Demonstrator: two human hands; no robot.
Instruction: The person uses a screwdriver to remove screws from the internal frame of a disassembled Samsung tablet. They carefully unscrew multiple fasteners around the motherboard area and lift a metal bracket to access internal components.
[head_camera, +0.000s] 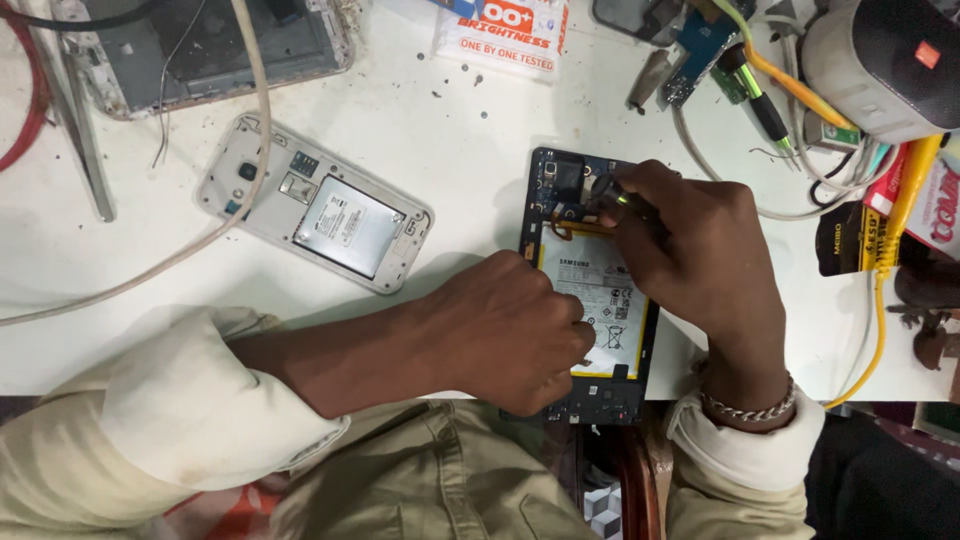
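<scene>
Both hands work over an opened tablet (592, 300) lying face down at the near edge of a white workbench (460, 140). Its back cover is off, exposing a large white battery (610, 300) and a dark circuit board at the top end. The left hand (505, 335), curled into a loose fist, rests on the tablet's left side and lower battery, pinning the device to the bench; what its fingertips hold, if anything, cannot be told. The right hand (700, 255), a chain bracelet (750, 408) at the wrist, is closed around a slim screwdriver (622, 200) with a yellow-green shaft. The tool's tip meets the board near the tablet's upper end, just above the battery.

To the left, well apart from the tablet, lies a white smartphone (315, 205) with its back removed and its own battery showing. A pale cable (200, 240) crosses over that phone. Farther up the bench sits another dismantled device in a grey frame (215, 50). At the upper right are a small blue circuit board (700, 45), tangled wires, a yellow cable (885, 270) running down the bench edge, and a grey rounded speaker (880, 60). The person wears cream-coloured sleeves (170, 410).
</scene>
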